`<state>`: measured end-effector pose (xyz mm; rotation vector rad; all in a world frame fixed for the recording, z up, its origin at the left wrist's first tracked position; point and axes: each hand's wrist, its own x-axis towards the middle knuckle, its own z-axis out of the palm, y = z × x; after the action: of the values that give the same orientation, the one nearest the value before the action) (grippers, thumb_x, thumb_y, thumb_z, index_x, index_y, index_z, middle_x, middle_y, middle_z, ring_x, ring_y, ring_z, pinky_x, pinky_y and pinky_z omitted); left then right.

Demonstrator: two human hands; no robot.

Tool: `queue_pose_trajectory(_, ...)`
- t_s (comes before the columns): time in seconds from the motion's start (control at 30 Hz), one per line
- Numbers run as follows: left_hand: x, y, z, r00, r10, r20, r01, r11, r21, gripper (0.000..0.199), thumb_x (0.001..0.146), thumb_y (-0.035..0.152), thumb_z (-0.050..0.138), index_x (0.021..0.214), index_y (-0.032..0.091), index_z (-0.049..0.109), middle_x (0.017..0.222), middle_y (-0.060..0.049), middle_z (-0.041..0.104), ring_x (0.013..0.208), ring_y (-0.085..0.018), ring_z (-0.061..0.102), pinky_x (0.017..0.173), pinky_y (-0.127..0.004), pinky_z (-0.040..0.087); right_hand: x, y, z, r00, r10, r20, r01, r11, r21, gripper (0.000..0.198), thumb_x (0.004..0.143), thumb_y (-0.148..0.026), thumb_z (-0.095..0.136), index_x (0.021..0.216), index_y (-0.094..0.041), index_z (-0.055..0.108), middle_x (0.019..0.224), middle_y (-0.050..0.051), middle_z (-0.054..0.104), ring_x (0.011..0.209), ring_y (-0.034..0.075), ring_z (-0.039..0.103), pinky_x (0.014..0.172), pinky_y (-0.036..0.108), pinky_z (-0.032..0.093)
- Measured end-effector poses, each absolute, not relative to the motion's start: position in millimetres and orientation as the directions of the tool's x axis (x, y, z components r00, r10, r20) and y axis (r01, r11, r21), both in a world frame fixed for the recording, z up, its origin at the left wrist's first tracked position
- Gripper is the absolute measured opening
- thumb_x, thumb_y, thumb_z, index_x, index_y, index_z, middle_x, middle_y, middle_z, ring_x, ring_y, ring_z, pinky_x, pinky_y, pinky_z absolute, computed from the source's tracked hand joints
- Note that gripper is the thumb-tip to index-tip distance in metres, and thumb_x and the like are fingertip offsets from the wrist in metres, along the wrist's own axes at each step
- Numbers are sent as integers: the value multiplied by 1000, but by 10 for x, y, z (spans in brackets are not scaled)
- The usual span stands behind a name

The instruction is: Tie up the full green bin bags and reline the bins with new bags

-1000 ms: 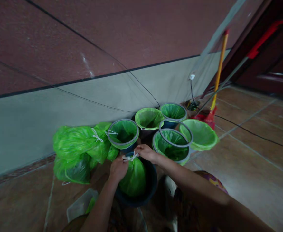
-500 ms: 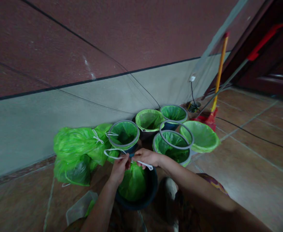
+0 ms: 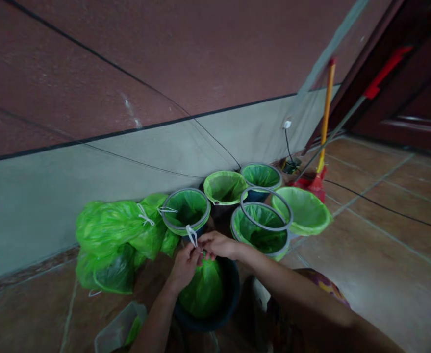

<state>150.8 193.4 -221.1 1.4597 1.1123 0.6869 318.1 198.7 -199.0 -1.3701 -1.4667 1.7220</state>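
A green drawstring trash bag [image 3: 203, 290] stands gathered at its neck inside a dark blue trash can [image 3: 233, 294]. Above the neck, my left hand [image 3: 186, 264] is closed on the bag's white drawstring [image 3: 191, 236], a loop of which sticks up over the fingers. My right hand [image 3: 218, 245] meets it from the right, its fingertips pinched on the same string. Some fingertips and the string between them are hidden. Just behind the hands is a trash can lined in green [image 3: 187, 229] with a grey rim.
Tied green bags [image 3: 108, 230] lie against the wall at left. More green-lined cans [image 3: 261, 177] stand behind, one with a loose grey ring [image 3: 291, 212] across it. A yellow-handled broom [image 3: 325, 117] leans at right. A clear plastic box [image 3: 114, 326] sits front left.
My hands have come together over the bag's neck. The drawstring loop that stretched left now points upward, and the end by my right hand no longer shows. The view has shifted slightly.
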Motion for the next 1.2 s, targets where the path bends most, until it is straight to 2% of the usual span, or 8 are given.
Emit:
queue_pose_trajectory(0.13, 1507, 1944, -2216, 240, 916, -320, 157, 288, 945, 27, 75, 43, 65, 84, 19, 61, 67, 1, 67, 57, -14, 63, 58, -28, 51, 3204, 1963, -1999, -299, 919, -257, 516, -70, -854, 16, 80, -14, 60, 82, -14, 76, 74, 2, 71, 68, 12, 60, 65, 21, 45)
queue_pose_trajectory(0.3, 1501, 1911, -2194, 178, 873, -454, -14, 463, 886, 27, 62, 33, 78, 77, 16, 65, 71, -4, 73, 68, -16, 69, 64, -27, 52, 3228, 1956, -1860, -256, 927, -276, 599, -72, -797, 13, 78, -19, 67, 81, -14, 79, 70, 1, 71, 65, 12, 59, 61, 21, 41)
queue_pose_trajectory(0.4, 1487, 1896, -2207, 142, 902, -407, 19, 409, 913, 17, 60, 27, 76, 68, 16, 66, 65, -2, 70, 64, -15, 65, 64, -26, 50, 3231, 1943, -1826, -276, 894, -352, 639, -103, -762, 17, 77, -25, 70, 84, -13, 80, 62, -1, 65, 58, 10, 55, 54, 20, 37)
queue_pose_trajectory(0.63, 1484, 1923, -2228, 201, 978, -53, 470, -48, 882, 6, 70, 22, 62, 66, 21, 66, 67, 1, 68, 70, -17, 64, 71, -30, 49, 3176, 1962, -1952, -300, 887, -351, 806, 38, -591, 21, 80, -21, 64, 90, -16, 82, 79, 4, 75, 72, 15, 63, 63, 22, 42)
queue_pose_trajectory(0.77, 1503, 1906, -2299, 171, 985, -27, 411, -46, 910, 12, 71, 20, 54, 74, 21, 66, 71, 1, 68, 68, -16, 63, 63, -27, 49, 3144, 1962, -1997, -274, 908, -318, 787, 21, -616, 31, 84, -12, 54, 101, -16, 80, 96, 8, 77, 87, 18, 67, 75, 23, 46)
queue_pose_trajectory(0.97, 1592, 1831, -2355, 82, 996, -25, 350, -5, 937, 17, 75, 29, 56, 86, 20, 67, 77, -1, 71, 67, -16, 64, 64, -27, 51, 3113, 1964, -2117, -271, 837, -476, 608, -235, -758, 27, 81, -10, 54, 93, -14, 77, 73, 2, 71, 51, 9, 55, 48, 19, 41)
queue_pose_trajectory(1.1, 1590, 1830, -2325, 109, 991, -71, 420, 19, 907, 13, 76, 32, 58, 73, 21, 64, 64, 2, 67, 62, -15, 61, 60, -25, 48, 3123, 1970, -2127, -268, 837, -478, 524, -290, -801, 17, 80, -11, 58, 78, -12, 75, 66, 1, 68, 50, 8, 53, 48, 17, 40)
queue_pose_trajectory(1.2, 1557, 1859, -2312, 141, 980, -139, 430, 66, 900, 13, 74, 32, 60, 69, 21, 65, 58, 3, 63, 57, -13, 58, 55, -23, 45, 3130, 1962, -2060, -222, 873, -435, 627, -214, -749, 21, 82, -13, 57, 81, -12, 77, 69, 4, 71, 55, 10, 57, 53, 19, 41)
